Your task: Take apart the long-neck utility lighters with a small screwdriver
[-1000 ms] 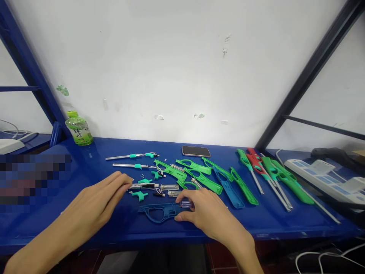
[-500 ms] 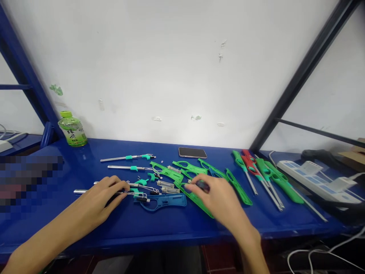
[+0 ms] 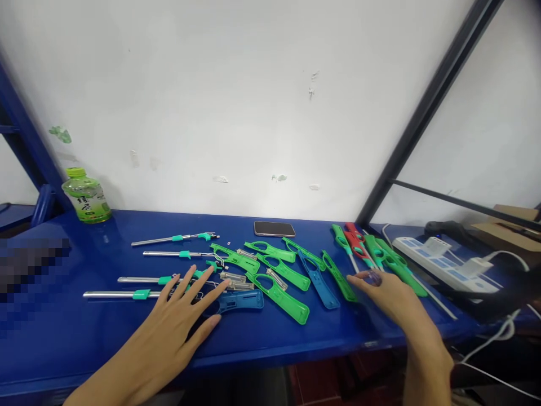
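Note:
My left hand lies with its fingers spread over the metal lighter tubes with teal collars and thin wires. Its fingertips reach the clear fuel tanks and the blue half-shell. My right hand is curled beside the lower ends of the assembled long-nosed lighters. A small dark, purplish thing shows at its fingers, too blurred to name. Between the hands lie several green handle half-shells and another blue half-shell, their hollow sides up.
A phone lies near the wall. At the back left stands a green drink bottle. A white power strip with plugs and cables is at the right, behind a dark metal post. The blue table's front edge is close to me.
My right hand has moved right, from the green half-shells to the assembled lighters. My left hand has let go of the lighter tube parts and spread flat. The view has turned slightly right.

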The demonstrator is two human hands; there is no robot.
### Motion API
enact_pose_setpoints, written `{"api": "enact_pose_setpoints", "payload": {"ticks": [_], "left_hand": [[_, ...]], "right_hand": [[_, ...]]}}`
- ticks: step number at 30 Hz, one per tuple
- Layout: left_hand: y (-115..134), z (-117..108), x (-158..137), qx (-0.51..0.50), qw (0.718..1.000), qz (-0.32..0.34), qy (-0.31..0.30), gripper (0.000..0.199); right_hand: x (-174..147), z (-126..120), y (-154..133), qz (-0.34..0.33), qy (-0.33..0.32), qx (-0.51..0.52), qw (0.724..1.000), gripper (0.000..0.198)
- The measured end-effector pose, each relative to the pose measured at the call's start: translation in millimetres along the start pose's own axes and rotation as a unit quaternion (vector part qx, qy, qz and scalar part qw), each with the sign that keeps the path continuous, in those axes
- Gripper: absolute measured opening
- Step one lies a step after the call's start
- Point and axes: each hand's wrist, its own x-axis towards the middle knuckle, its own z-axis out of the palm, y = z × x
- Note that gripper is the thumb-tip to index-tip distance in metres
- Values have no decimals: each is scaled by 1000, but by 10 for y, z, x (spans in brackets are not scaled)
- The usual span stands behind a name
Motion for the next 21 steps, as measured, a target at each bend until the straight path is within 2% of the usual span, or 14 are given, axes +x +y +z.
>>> {"api": "enact_pose_setpoints", "payload": {"ticks": [3,5,9,11,16,21], "left_hand": [[-82,46,26,-3,1000,-10,-17,61],[-126,24,96,-14,999,-10,-31,59],[-205,-31,307,-40,997,-10,-65,57],[-253,-19,394,-43,997,-10,-71,57],[-385,48,495,-41,998,-1,-54,60],[-521,-19,605,-41,998,9,-44,78]], "right_hand": [[44,24,97,3,-20,1,1000,40],[50,86,58,-10,-24,1,1000,46],[5,258,-199,-44,-5,-9,999,67],[-38,335,-350,-66,0,-14,998,71],[-140,458,-628,-108,-9,-42,993,66],[-102,482,-726,-169,-25,-67,983,56]]}}
